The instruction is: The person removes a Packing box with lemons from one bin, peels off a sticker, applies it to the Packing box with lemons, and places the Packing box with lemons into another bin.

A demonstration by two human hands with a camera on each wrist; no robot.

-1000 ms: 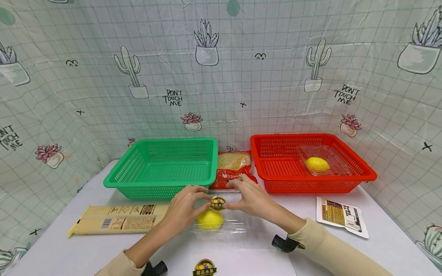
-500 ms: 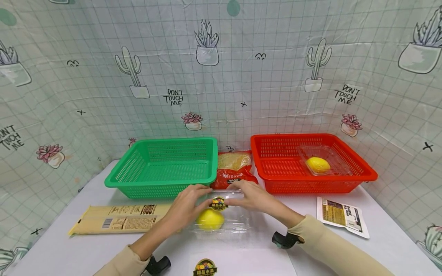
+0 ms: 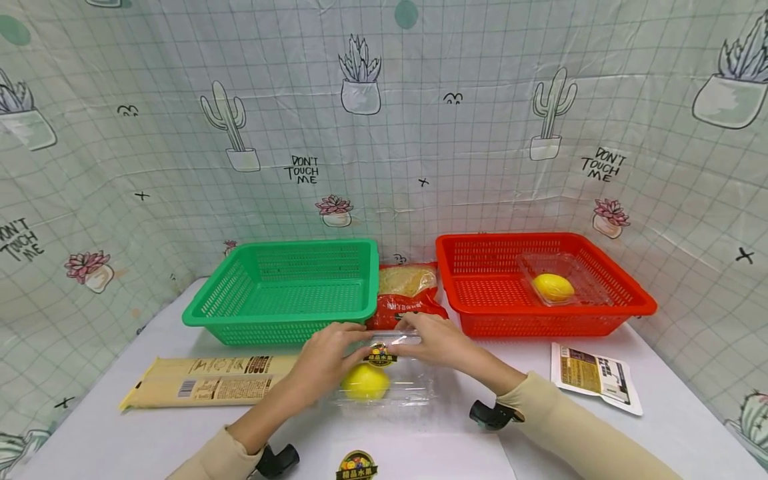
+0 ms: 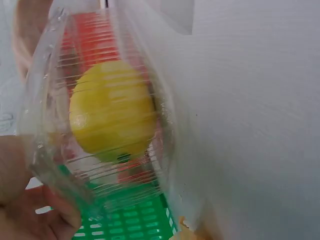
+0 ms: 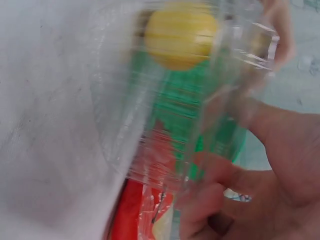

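A clear plastic clamshell box [image 3: 414,387] with a yellow lemon [image 3: 366,382] inside stands on the table in front of me. On its lid lies a round dark label sticker [image 3: 379,355] with a banner. My left hand [image 3: 324,357] grips the box's far left part, thumb at the sticker's left edge and fingers bent over the far side. From the right, my right hand [image 3: 435,340] holds it the same way, thumb at the sticker's right edge. Both wrist views show fingers curled along the box wall, with the lemon [image 4: 112,110] seen through the plastic.
Behind stand a green basket [image 3: 282,330] and a red basket [image 3: 480,323] holding another boxed lemon [image 3: 553,287]. Between them lies a red food bag [image 3: 399,310]. A beige noodle pack [image 3: 210,381] is left, a flat pouch [image 3: 594,377] right. A white sheet [image 3: 444,457] bears another sticker [image 3: 357,465].
Over the last second both thumbs have settled onto the lid beside the sticker, and the right hand has dropped slightly towards the box. Since half a second ago the hands have hardly moved.
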